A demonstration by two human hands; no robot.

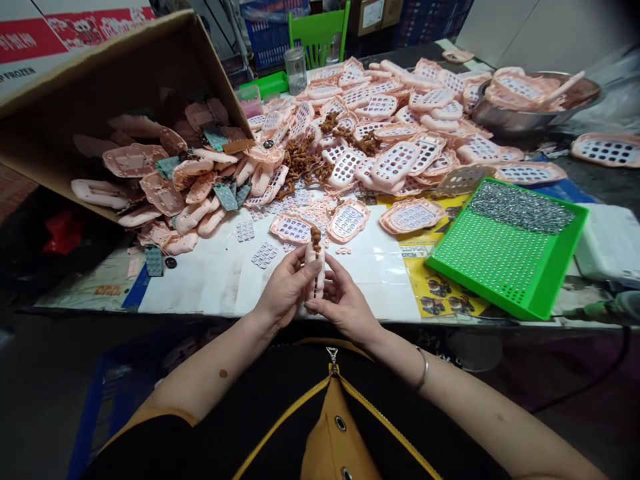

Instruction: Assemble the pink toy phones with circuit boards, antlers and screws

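At the near edge of the counter (385, 300), both hands work above a white paper sheet (210, 287). The left hand (285, 290) is partly closed, its thumb and fingers pinching a small pink molded piece (315, 270) held upright. The right hand (343, 303) is half closed, its fingers (313, 305) curled against the lower part of the same piece. A brown runner strip (315, 239) projects from the top of the piece.

Loose pink bits (320, 217) lie just beyond the hands. Perforated pink panels (395, 163) form a large heap across the counter, mixed with brown runner clusters (305, 163). To the left, a tipped cardboard box (100, 87) spills further pink parts. To the right, a green perforated tray (500, 267) rests partly on a yellow printed sheet (440, 293), with small metal pieces (520, 207) massed at its far end. Beyond it, a steel bowl (530, 120) holds more pink panels. A metal bangle (423, 370) circles the right wrist.
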